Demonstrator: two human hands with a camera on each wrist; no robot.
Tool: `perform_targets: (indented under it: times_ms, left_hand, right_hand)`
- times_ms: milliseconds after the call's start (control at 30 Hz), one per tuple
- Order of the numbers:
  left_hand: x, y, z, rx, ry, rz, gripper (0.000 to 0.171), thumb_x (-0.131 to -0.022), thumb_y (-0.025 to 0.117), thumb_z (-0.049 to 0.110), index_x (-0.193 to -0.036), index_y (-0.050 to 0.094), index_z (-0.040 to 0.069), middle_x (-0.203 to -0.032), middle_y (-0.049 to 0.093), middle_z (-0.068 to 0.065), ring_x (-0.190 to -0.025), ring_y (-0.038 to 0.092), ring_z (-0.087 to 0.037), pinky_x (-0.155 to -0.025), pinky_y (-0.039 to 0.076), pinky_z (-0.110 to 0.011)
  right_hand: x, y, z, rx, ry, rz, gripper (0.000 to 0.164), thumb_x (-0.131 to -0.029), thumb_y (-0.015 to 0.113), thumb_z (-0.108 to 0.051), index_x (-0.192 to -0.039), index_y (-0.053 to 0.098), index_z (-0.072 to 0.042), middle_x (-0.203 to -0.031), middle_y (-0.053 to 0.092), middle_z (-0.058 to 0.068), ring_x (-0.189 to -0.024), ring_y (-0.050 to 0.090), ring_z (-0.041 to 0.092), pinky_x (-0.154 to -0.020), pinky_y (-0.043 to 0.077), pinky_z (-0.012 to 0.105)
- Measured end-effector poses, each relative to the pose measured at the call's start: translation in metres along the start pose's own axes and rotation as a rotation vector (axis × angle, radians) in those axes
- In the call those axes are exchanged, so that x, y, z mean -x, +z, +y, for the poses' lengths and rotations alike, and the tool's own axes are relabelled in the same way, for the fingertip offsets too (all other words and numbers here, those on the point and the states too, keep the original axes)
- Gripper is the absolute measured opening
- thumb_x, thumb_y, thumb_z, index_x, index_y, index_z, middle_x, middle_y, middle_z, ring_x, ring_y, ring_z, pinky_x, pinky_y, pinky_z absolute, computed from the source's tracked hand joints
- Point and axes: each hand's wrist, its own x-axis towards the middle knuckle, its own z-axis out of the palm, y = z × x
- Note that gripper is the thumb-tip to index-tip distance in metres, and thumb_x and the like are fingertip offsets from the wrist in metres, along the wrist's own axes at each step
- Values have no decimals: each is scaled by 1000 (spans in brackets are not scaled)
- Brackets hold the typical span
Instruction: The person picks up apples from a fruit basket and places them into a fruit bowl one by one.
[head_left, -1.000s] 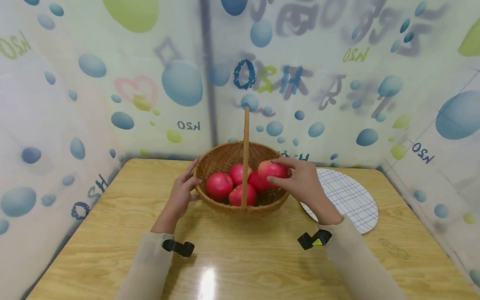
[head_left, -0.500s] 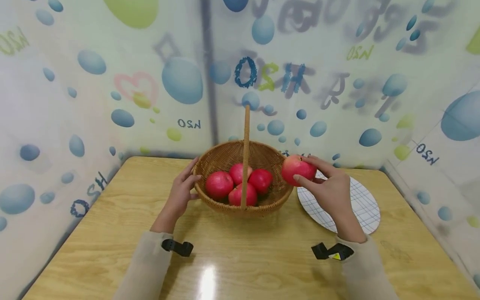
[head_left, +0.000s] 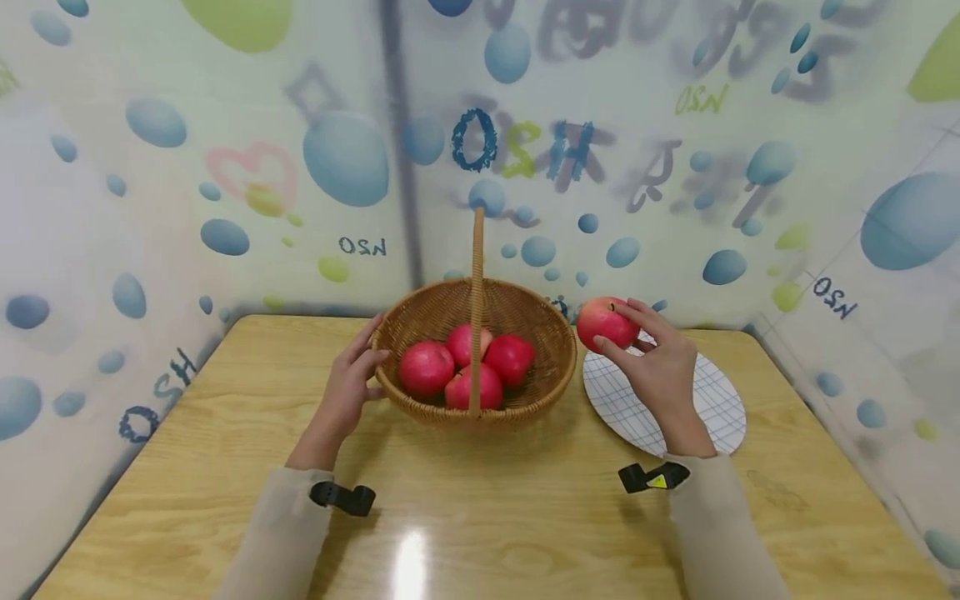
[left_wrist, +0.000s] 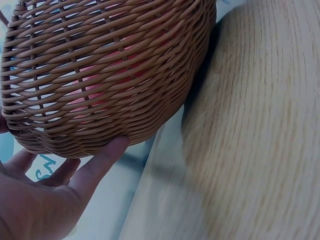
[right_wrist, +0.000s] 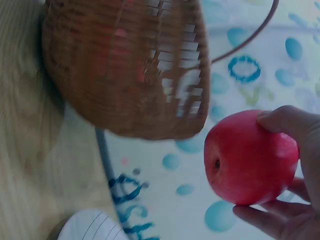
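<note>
A brown wicker basket [head_left: 555, 375] with a tall arched handle [head_left: 477, 250] stands on the table, several red apples [head_left: 426, 368] lying in it. My left hand [head_left: 347, 385] holds the basket's left side, thumb at the rim; in the left wrist view its fingers [left_wrist: 97, 165] lie against the woven outer wall. Right of the basket, my right hand [head_left: 663, 367] grips a red apple [head_left: 606, 322] between thumb and fingers. That apple overlaps the far left edge of a round white plate [head_left: 723, 408] with dark grid lines. In the right wrist view, the apple [right_wrist: 250, 160] is clear of the basket.
The wooden table [head_left: 525, 517] ends at a back wall [head_left: 645, 125] printed with blue and green drops and lettering. Side walls close in on the left and right. A black strap [head_left: 342, 497] is on each sleeve cuff.
My right hand has lifted the apple out of the basket and carried it right, over the plate's edge. My left hand stays at the basket's left side. The head view has shifted slightly.
</note>
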Motion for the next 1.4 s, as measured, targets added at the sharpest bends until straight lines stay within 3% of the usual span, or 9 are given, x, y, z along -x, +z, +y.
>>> perform_targets:
  times_ms: [67, 233, 300, 433, 500, 667, 933, 1400]
  left_hand:
    - [0, -1, 1, 1, -2, 3, 61, -105, 40, 19, -162, 24, 32, -167, 23, -17, -152, 28, -41, -105, 45, -65]
    - [0, -1, 1, -5, -10, 3, 61, -105, 39, 19, -162, 24, 33, -168, 21, -16, -152, 30, -40, -104, 47, -63]
    - [0, -2, 1, -7, -9, 3, 61, -105, 40, 19, -162, 24, 34, -168, 21, -16, -151, 31, -40, -103, 49, -60]
    - [0, -3, 2, 2, -8, 10, 61, -105, 40, 18, -161, 26, 35, -168, 21, -14, -151, 32, -40, -101, 52, -56]
    - [0, -4, 2, 7, -10, 13, 61, -105, 40, 18, -162, 25, 35, -168, 21, -14, -151, 32, -40, -97, 56, -50]
    - [3, -4, 4, 3, -19, 14, 61, -105, 40, 19, -162, 23, 33, -168, 23, -15, -151, 32, -40, -85, 60, -34]
    - [2, 0, 5, 9, -13, 8, 61, -105, 40, 18, -162, 25, 34, -167, 24, -15, -150, 32, -40, -79, 59, -28]
    - [1, 2, 4, -7, -14, 2, 61, -105, 39, 18, -161, 25, 36, -169, 20, -13, -151, 32, -40, -90, 60, -41]
  right_hand:
    - [-1, 0, 9, 6, -8, 5, 48, -85, 82, -20, -131, 70, -11, -141, 62, 16, -129, 59, 37, -88, 59, 46]
    - [-2, 0, 33, 40, 35, 12, 48, -85, 82, -23, -131, 70, -14, -144, 62, 10, -132, 58, 30, -85, 56, 17]
    - [-2, 1, 42, 47, 55, 11, 48, -86, 82, -23, -131, 70, -14, -145, 60, 10, -134, 56, 29, -86, 58, 21]
    - [-3, 4, 56, 61, 82, -5, 49, -87, 80, -24, -133, 68, -11, -146, 58, 14, -133, 55, 34, -92, 59, 52]
    - [-3, 7, 62, 67, 94, -17, 50, -87, 80, -23, -133, 67, -9, -146, 58, 16, -132, 54, 37, -93, 57, 58]
    - [-1, 14, 75, 89, 114, -42, 51, -86, 81, -22, -133, 66, -7, -145, 59, 17, -134, 53, 39, -94, 57, 58]
    - [2, 13, 85, 87, 177, -57, 51, -87, 80, -19, -133, 65, -5, -146, 56, 19, -138, 49, 39, -100, 53, 59]
    - [7, 16, 105, 96, 216, -55, 54, -86, 81, -17, -136, 62, -7, -147, 53, 18, -139, 46, 38, -103, 52, 58]
